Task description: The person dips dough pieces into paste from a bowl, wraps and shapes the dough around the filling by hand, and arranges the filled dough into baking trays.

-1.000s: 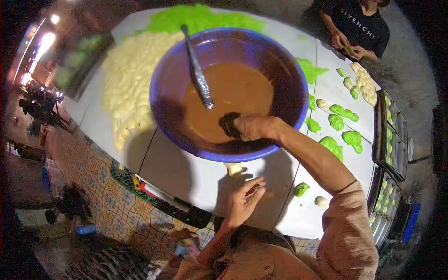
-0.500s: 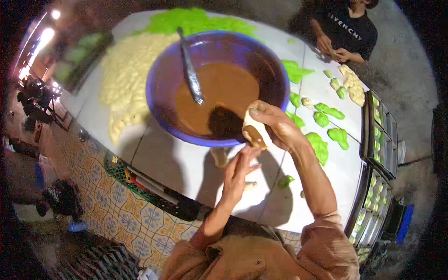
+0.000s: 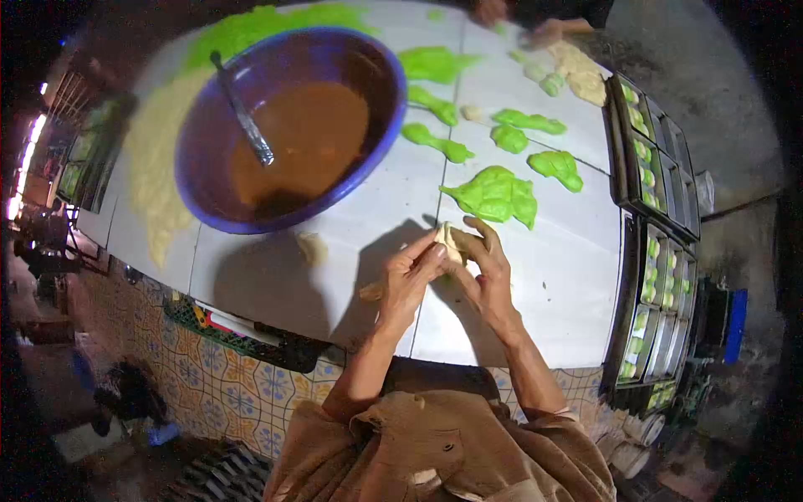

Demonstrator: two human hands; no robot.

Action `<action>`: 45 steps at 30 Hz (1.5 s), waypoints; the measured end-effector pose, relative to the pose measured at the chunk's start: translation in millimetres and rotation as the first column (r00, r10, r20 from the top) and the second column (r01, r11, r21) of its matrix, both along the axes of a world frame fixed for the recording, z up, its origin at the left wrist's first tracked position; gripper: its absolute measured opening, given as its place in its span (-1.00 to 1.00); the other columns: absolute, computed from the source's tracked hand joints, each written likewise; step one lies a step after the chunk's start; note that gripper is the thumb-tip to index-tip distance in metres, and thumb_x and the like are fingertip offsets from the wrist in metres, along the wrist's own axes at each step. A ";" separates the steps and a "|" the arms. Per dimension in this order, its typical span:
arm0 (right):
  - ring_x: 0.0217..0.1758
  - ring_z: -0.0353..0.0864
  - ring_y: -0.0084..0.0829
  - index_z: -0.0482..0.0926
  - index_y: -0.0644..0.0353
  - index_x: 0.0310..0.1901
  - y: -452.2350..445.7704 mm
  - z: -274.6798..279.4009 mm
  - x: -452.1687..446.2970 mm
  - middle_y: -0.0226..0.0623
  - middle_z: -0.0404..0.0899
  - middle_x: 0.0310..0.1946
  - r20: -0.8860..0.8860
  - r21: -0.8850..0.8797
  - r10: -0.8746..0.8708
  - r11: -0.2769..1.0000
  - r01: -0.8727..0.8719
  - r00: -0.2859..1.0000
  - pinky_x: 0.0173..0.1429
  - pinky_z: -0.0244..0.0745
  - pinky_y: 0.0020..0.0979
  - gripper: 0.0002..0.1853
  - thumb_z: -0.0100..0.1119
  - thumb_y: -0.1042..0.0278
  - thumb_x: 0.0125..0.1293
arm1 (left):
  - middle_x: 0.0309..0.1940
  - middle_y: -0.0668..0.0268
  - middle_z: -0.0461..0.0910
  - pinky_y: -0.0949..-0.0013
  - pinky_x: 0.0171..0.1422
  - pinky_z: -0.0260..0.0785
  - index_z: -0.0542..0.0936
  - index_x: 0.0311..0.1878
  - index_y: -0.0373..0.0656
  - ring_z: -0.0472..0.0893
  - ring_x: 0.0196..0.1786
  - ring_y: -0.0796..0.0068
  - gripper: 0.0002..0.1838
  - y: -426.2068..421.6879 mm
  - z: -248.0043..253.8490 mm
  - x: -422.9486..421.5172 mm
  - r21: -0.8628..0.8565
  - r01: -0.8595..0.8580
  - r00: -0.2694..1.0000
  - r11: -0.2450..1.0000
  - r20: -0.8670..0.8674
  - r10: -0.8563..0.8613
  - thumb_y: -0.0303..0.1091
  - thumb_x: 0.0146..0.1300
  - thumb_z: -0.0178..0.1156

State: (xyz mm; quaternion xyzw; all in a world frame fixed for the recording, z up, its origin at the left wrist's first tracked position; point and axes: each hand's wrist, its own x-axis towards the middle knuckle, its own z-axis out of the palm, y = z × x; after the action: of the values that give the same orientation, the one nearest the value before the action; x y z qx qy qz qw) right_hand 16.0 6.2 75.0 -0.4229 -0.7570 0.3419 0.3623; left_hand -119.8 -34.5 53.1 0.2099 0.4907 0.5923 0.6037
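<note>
My left hand [image 3: 408,280] and my right hand [image 3: 487,276] meet above the white table, both closed on a small piece of cream dough [image 3: 452,244]. Fingertips cover much of the dough, and no brown filling shows on it now. Up and to the left stands a purple bowl [image 3: 201,167] partly full of smooth brown filling [image 3: 309,134]. A metal utensil [image 3: 242,117] leans in it, its upper end over the rim. Just beyond my right hand lies a flattened green dough piece [image 3: 493,197].
Several green dough lumps [image 3: 510,138] lie farther back. A large cream dough sheet [image 3: 159,159] spreads left of the bowl, and a scrap of cream dough [image 3: 313,248] lies below it. Trays [image 3: 623,159] with green-and-cream pieces line the right edge. Another person's hand [image 3: 548,32] is at the far side.
The dough has moved from the bowl's edge, down and right of it, and its open side with brown filling no longer shows. My left hand has come up to grip it. The view has shifted.
</note>
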 end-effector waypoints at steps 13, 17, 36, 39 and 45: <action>-0.02 0.56 -0.37 0.55 0.33 0.09 -5.1 21.5 42.5 -0.27 0.49 0.00 -0.370 -0.543 -0.051 0.822 -0.171 0.928 -0.11 0.57 -0.35 -0.65 0.20 0.44 0.27 | -0.21 0.28 0.68 0.47 -0.20 0.59 0.62 0.06 -0.33 0.66 -0.27 0.54 -0.66 37.1 10.0 9.4 -0.001 0.248 0.966 0.969 -0.076 -0.248 -0.28 0.35 0.24; 0.03 0.52 -0.36 0.57 0.33 0.03 5.8 -5.0 56.1 -0.21 0.44 0.04 -0.300 -0.281 -0.028 0.958 -0.060 0.953 -0.04 0.59 -0.43 -0.68 0.21 0.43 0.25 | -0.21 0.28 0.67 0.49 -0.20 0.59 0.60 0.11 -0.30 0.64 -0.21 0.57 -0.65 35.8 12.3 26.9 0.001 0.267 0.953 0.964 -0.149 -0.264 -0.29 0.34 0.25; -0.09 0.57 -0.39 0.60 0.35 -0.12 8.7 -2.7 94.8 -0.15 0.60 -0.11 -0.006 0.078 -0.121 0.990 0.121 0.993 -0.03 0.47 -0.42 -0.74 0.32 0.45 0.16 | -0.23 0.22 0.64 0.44 -0.23 0.62 0.58 0.08 -0.33 0.68 -0.26 0.50 -0.64 47.3 -14.0 73.9 0.055 0.372 0.915 0.926 -0.190 -0.356 -0.22 0.45 0.09; -0.09 0.57 -0.42 0.59 0.34 -0.09 6.7 -1.3 110.0 -0.16 0.60 -0.12 -0.021 -0.187 -0.177 0.967 0.170 0.984 -0.02 0.47 -0.42 -0.73 0.32 0.45 0.18 | -0.16 0.09 0.64 0.37 -0.24 0.59 0.50 0.24 -0.21 0.72 -0.32 0.33 -0.51 46.2 -5.6 81.2 -0.099 0.333 0.894 0.938 -0.281 -0.348 -0.02 0.50 -0.05; -0.09 0.63 -0.41 0.59 0.31 -0.03 25.5 -40.1 113.2 -0.17 0.65 -0.13 -0.305 -0.643 -0.329 0.764 0.062 0.894 0.01 0.51 -0.41 -0.78 0.16 0.43 0.34 | -0.09 0.12 0.61 0.26 -0.04 0.50 0.61 -0.05 -0.20 0.66 -0.13 0.23 -0.62 26.9 -11.3 83.6 -0.125 0.519 0.390 0.846 -0.846 -0.364 -0.22 0.12 0.40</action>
State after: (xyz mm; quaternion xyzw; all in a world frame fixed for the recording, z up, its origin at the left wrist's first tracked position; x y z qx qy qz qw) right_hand 129.2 31.7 34.9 -0.5168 -0.4628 0.6086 0.3851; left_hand -36.2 -7.6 41.8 0.6396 0.5963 0.2686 0.4040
